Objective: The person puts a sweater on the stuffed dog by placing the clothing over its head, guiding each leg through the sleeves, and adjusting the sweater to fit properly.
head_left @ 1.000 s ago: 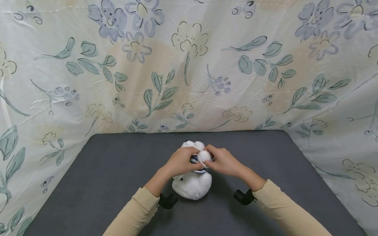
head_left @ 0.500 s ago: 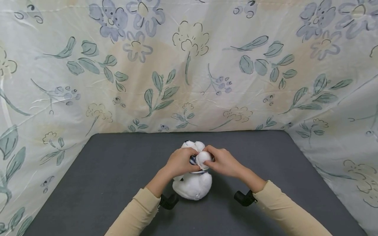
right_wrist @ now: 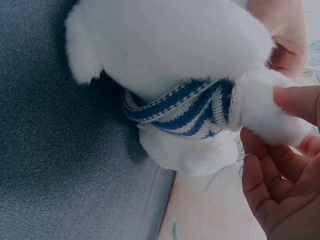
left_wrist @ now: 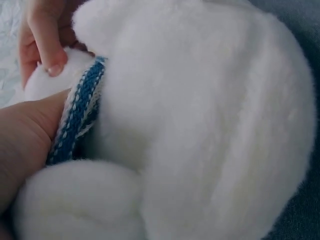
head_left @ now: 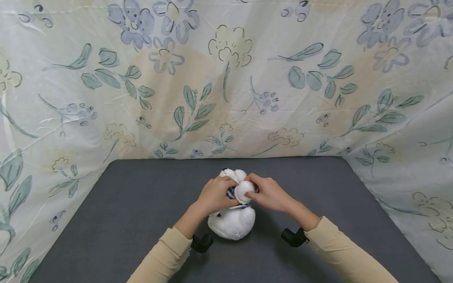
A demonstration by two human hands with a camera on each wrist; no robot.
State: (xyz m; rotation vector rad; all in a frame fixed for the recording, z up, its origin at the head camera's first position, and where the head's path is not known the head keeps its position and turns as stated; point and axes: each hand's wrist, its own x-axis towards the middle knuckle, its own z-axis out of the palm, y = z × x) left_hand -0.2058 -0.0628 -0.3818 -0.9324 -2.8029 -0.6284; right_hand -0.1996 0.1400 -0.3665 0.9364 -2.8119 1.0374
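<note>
A white plush toy [head_left: 231, 224] lies on the dark table, wearing a blue-and-white striped knitted sweater [right_wrist: 192, 107]. One rounded paw [right_wrist: 267, 107] sticks out of the sweater's white cuff. My right hand [head_left: 270, 193] pinches this paw between thumb and fingers, clearly seen in the right wrist view. From the other side, my left hand [head_left: 216, 194] grips the sweater, its thumb at the blue knitted edge in the left wrist view. Most of the left fingers are hidden behind the toy. Its fluffy white body [left_wrist: 200, 100] fills much of that view.
The dark grey tabletop [head_left: 141, 204] extends around the toy. A pale floral cloth [head_left: 226, 78] hangs behind and along both sides. Black wrist cameras, one under the left wrist [head_left: 201, 243] and one under the right [head_left: 294, 237], sit close over the table.
The cuff's white edge has shifted slightly left, and more of the round paw shows between my hands. Both hands stay in nearly the same place.
</note>
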